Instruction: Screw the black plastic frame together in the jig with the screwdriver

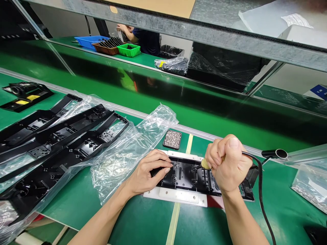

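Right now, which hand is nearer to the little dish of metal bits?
Left. The left hand, over the black panel, is just this side of the dish; the right hand, holding a tool, is farther right.

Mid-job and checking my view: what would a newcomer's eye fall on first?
Probably the right hand's grip on a corded tool, over the black part, right of centre. Next, the long black panels among clear plastic on the left. Beyond the part sits a small tray of tiny pieces.
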The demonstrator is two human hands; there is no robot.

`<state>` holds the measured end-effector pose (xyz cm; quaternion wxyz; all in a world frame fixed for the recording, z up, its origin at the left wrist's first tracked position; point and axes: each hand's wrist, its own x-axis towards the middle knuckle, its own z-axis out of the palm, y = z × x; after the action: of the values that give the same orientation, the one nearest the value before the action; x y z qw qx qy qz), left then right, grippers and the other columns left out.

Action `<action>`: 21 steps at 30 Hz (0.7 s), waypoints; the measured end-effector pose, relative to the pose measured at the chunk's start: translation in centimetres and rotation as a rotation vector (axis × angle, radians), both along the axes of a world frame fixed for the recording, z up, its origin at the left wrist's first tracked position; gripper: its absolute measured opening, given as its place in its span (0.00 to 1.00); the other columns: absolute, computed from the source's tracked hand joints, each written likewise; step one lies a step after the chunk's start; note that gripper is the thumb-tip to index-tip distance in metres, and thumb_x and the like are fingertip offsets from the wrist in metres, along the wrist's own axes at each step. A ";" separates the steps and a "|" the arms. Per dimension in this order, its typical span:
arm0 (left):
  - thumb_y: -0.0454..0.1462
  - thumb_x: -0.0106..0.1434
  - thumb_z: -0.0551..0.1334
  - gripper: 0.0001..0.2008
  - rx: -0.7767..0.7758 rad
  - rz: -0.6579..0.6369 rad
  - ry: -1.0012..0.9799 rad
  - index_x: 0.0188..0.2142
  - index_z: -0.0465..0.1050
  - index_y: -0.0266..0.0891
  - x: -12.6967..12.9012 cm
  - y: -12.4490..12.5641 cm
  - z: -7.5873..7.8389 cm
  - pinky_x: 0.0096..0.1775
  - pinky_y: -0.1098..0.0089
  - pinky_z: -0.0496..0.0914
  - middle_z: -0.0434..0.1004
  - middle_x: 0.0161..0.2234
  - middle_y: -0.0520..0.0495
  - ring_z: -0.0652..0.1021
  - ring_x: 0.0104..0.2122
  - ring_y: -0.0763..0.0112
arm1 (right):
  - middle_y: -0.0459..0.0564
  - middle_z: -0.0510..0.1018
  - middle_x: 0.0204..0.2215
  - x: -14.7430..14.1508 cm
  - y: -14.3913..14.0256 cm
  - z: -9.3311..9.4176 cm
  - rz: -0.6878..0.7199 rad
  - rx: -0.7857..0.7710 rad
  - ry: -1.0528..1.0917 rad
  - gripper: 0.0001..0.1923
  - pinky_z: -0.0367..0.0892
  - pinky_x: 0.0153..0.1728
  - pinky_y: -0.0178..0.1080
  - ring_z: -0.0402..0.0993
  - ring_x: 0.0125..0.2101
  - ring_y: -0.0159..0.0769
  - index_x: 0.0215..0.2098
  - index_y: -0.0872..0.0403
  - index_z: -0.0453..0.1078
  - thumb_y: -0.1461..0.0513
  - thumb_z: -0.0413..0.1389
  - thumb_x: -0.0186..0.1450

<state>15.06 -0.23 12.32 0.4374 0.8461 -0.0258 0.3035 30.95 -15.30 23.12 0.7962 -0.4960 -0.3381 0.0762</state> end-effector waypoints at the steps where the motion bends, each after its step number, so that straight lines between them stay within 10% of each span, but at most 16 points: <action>1: 0.31 0.72 0.65 0.10 0.000 0.000 0.000 0.48 0.82 0.42 0.0 0.0 0.0 0.52 0.53 0.74 0.82 0.44 0.42 0.78 0.49 0.57 | 0.39 0.54 0.14 0.0 0.0 0.0 0.001 0.001 0.001 0.25 0.47 0.11 0.28 0.48 0.13 0.24 0.21 0.52 0.56 0.54 0.56 0.74; 21: 0.29 0.71 0.65 0.10 -0.011 -0.009 0.000 0.48 0.82 0.42 0.0 0.0 0.0 0.52 0.54 0.74 0.82 0.44 0.43 0.78 0.49 0.58 | 0.39 0.55 0.14 0.1 0.1 -0.1 0.005 0.019 0.014 0.25 0.47 0.11 0.29 0.49 0.13 0.24 0.21 0.53 0.57 0.54 0.57 0.73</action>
<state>15.07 -0.19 12.28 0.4435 0.8435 -0.0282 0.3017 31.06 -15.24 23.06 0.8029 -0.4871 -0.3345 0.0786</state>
